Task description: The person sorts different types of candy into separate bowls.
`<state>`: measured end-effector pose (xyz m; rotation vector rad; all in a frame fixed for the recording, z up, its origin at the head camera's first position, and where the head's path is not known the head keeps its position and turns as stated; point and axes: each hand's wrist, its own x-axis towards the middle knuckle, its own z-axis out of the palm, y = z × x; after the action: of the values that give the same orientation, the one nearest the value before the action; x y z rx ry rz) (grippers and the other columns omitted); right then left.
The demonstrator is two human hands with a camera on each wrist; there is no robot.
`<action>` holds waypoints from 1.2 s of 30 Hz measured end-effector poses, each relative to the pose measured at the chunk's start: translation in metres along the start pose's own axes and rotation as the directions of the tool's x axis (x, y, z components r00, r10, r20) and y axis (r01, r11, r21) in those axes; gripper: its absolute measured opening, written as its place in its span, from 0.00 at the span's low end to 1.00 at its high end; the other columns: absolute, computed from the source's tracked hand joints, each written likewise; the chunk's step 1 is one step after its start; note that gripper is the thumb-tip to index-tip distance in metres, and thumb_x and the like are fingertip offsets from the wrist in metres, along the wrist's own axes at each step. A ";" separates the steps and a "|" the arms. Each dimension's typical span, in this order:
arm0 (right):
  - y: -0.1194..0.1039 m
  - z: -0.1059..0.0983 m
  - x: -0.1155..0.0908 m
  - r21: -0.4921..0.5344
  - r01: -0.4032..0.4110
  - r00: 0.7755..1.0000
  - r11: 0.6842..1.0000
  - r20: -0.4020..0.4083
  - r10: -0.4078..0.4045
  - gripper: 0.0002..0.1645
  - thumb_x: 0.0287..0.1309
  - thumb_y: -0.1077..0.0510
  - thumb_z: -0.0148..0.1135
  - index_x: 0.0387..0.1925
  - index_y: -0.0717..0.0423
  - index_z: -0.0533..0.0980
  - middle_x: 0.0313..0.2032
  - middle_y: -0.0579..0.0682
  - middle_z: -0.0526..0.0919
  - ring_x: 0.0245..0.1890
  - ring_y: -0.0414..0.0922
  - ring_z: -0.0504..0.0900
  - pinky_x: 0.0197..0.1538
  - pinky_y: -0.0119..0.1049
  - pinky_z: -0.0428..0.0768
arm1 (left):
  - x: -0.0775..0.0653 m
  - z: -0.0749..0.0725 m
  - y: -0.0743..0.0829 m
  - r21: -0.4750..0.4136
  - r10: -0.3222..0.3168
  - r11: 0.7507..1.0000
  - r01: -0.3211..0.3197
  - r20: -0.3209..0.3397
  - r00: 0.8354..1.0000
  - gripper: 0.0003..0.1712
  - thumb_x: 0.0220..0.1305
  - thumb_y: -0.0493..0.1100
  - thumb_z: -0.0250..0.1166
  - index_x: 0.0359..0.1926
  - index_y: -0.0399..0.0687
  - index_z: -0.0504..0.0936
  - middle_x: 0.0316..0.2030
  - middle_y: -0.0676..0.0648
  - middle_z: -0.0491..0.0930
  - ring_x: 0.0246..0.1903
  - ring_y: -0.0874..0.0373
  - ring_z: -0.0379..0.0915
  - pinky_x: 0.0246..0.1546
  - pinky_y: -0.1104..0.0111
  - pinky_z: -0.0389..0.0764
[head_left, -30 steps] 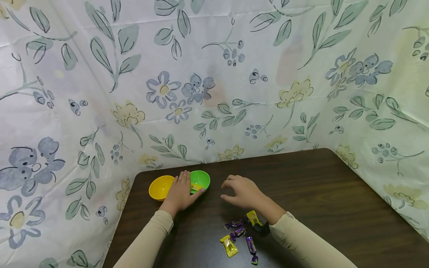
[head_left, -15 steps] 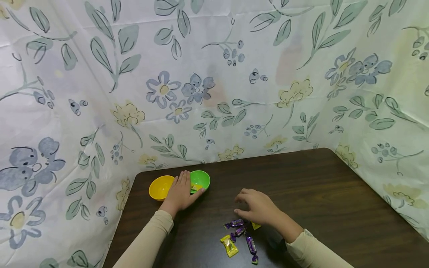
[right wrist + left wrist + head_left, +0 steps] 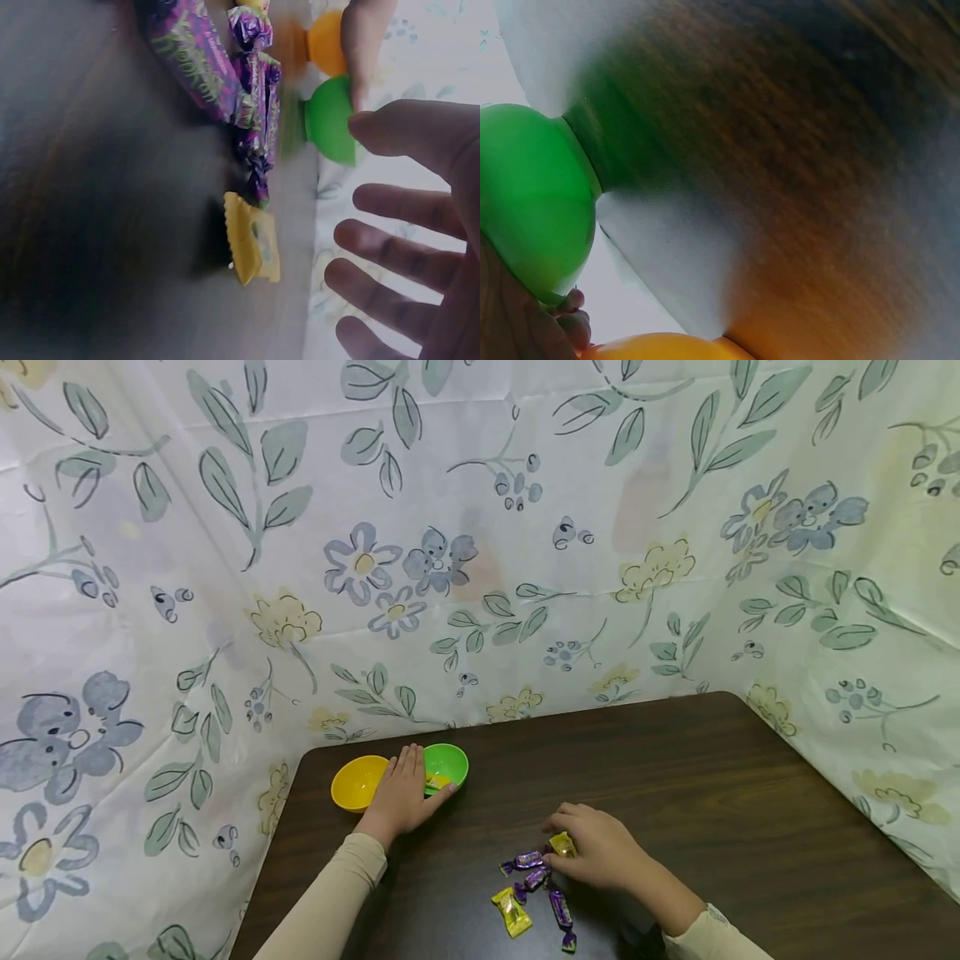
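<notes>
My left hand (image 3: 401, 797) lies across the meeting rims of a yellow bowl (image 3: 352, 785) and a green bowl (image 3: 457, 760), fingers straight and thumb at the green rim. Yellow-wrapped candy (image 3: 438, 781) shows inside the green bowl, partly covered by this hand. Over the table my right hand (image 3: 600, 847) is beside a yellow-wrapped candy (image 3: 562, 844). The right wrist view shows its fingers spread with nothing between them, apart from that yellow candy (image 3: 255, 244). Several purple-wrapped candies (image 3: 560, 908) lie close by, with another yellow candy (image 3: 512, 912) nearer me.
The dark wooden table (image 3: 675, 760) stretches off to the right. A floral cloth (image 3: 480, 527) hangs behind it and along both sides. The two bowls stand near the back left corner.
My right hand has moved right and toward me, from near the green bowl to the loose candies. The left hand has stayed on the bowls.
</notes>
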<state>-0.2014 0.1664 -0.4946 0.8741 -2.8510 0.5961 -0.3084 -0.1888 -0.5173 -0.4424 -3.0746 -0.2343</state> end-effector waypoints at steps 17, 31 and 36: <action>0.006 0.003 -0.021 -0.057 -0.113 0.990 0.992 -0.095 0.107 0.20 0.54 0.41 0.80 0.44 0.43 0.87 0.37 0.37 0.82 0.31 0.31 0.75 0.29 0.30 0.73 | -0.001 -0.002 0.001 0.010 -0.002 1.000 0.002 0.004 1.000 0.64 0.72 0.82 0.42 0.83 0.32 0.52 0.83 0.33 0.53 0.84 0.38 0.47 0.84 0.44 0.50; 0.008 0.010 -0.025 -0.053 -0.247 0.967 0.967 -0.068 0.244 0.21 0.51 0.37 0.81 0.41 0.42 0.86 0.37 0.35 0.82 0.30 0.31 0.77 0.28 0.30 0.73 | 0.001 -0.001 0.000 0.005 -0.004 1.000 0.004 0.007 1.000 0.63 0.72 0.82 0.43 0.83 0.33 0.53 0.83 0.33 0.53 0.84 0.38 0.48 0.84 0.44 0.50; 0.007 0.013 -0.026 -0.056 -0.260 0.965 0.964 -0.053 0.257 0.22 0.50 0.37 0.81 0.41 0.43 0.86 0.36 0.35 0.82 0.33 0.35 0.82 0.28 0.31 0.75 | 0.000 -0.001 0.000 0.006 -0.004 1.000 0.004 0.006 1.000 0.63 0.72 0.82 0.44 0.83 0.33 0.53 0.83 0.34 0.53 0.84 0.38 0.48 0.84 0.44 0.51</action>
<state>-0.1836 0.1804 -0.5139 0.4749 -2.9464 0.5399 -0.3085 -0.1886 -0.5163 -0.4375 -3.0815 -0.2236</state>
